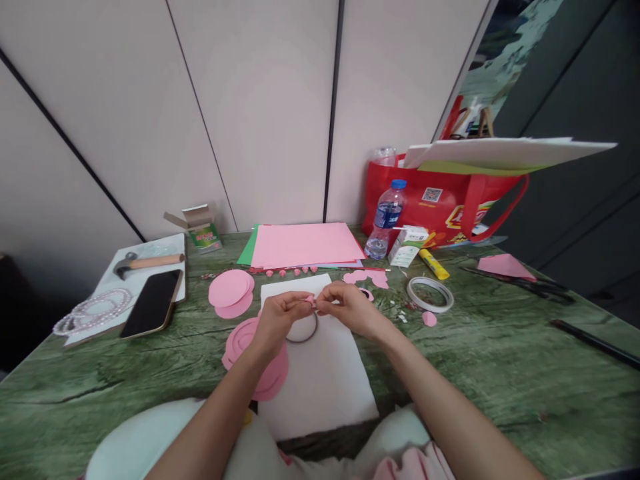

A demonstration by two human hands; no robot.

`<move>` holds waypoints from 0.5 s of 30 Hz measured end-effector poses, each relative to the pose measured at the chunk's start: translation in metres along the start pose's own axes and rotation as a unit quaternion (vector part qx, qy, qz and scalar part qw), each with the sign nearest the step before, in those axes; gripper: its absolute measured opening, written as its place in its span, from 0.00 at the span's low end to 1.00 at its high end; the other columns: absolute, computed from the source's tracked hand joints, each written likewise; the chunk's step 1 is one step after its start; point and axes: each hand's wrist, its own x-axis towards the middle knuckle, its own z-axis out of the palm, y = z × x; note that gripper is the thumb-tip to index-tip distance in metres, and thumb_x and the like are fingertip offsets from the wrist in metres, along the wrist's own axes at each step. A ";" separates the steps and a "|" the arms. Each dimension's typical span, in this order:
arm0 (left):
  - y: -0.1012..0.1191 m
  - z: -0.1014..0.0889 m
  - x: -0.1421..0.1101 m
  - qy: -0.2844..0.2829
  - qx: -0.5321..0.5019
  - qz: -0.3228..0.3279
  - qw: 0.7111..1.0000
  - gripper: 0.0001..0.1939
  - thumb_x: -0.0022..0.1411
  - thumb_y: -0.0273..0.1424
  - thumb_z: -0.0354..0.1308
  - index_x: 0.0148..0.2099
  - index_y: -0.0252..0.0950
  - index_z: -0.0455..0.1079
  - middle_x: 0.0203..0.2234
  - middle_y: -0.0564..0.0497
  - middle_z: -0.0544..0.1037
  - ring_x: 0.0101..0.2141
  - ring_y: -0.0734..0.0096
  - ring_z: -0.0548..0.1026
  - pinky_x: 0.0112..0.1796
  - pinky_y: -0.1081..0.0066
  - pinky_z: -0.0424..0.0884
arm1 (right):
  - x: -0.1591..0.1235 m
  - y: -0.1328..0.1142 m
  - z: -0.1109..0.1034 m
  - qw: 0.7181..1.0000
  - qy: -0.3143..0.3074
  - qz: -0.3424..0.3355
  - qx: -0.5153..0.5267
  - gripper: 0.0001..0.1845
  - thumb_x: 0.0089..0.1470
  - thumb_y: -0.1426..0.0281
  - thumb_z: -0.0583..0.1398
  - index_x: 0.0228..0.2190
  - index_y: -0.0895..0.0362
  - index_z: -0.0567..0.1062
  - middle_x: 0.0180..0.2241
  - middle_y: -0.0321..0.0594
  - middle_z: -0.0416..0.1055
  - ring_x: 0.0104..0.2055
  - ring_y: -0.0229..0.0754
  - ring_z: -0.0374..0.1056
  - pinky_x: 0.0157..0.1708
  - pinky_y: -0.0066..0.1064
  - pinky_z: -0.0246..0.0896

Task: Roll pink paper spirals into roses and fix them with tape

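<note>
Between the fingertips of both hands is a small piece of pink paper (311, 299), partly hidden by the fingers. My left hand (279, 320) pinches it from the left, and my right hand (349, 305) is closed at its right side. A thin dark ring (303, 341) shows just below the fingers, over a white sheet (320, 393); whether a finger touches it I cannot tell. Beside my left forearm lie pink paper pieces with spiral cuts (273, 380). Beyond the hands, several small pink paper rolls (283, 273) stand in a row.
Pink paper circles (231, 291) and a phone (153, 303) lie left, near a hammer (155, 262) and beads (95, 310). Coloured sheets (307, 245) lie at the back. On the right are a tape roll (412, 293), glue stick (434, 264), bottle (384, 230), red bag (440, 200) and scissors (543, 288).
</note>
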 end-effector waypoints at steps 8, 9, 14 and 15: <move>-0.001 0.001 0.000 0.009 0.000 -0.002 1.000 0.15 0.42 0.30 0.64 0.34 0.29 0.73 0.28 0.45 0.78 0.32 0.62 0.75 0.42 0.61 0.68 | -0.002 -0.009 0.004 0.997 0.046 0.005 -0.061 0.06 0.44 0.72 0.56 0.20 0.58 0.71 0.24 0.38 0.68 0.33 0.38 0.63 0.28 0.25 0.61; -0.001 0.002 0.000 0.014 0.002 0.001 1.000 0.14 0.42 0.30 0.64 0.34 0.29 0.73 0.28 0.45 0.78 0.32 0.62 0.75 0.41 0.61 0.68 | -0.002 -0.010 0.006 0.996 0.059 0.010 -0.066 0.06 0.44 0.72 0.57 0.20 0.58 0.71 0.24 0.38 0.67 0.32 0.38 0.64 0.27 0.25 0.61; 0.000 0.006 0.000 0.048 0.031 0.034 0.998 0.13 0.42 0.30 0.64 0.33 0.31 0.73 0.27 0.46 0.79 0.31 0.62 0.76 0.38 0.65 0.69 | -0.001 -0.006 0.017 0.992 0.122 0.044 -0.011 0.05 0.43 0.70 0.58 0.20 0.58 0.68 0.23 0.38 0.68 0.25 0.37 0.66 0.26 0.29 0.63; 0.000 0.006 0.000 0.053 0.040 0.039 0.997 0.13 0.42 0.31 0.64 0.33 0.31 0.73 0.27 0.46 0.79 0.31 0.63 0.76 0.38 0.65 0.70 | 0.000 -0.004 0.018 0.988 0.141 0.052 0.018 0.06 0.41 0.69 0.60 0.21 0.58 0.67 0.23 0.37 0.68 0.23 0.37 0.66 0.25 0.29 0.63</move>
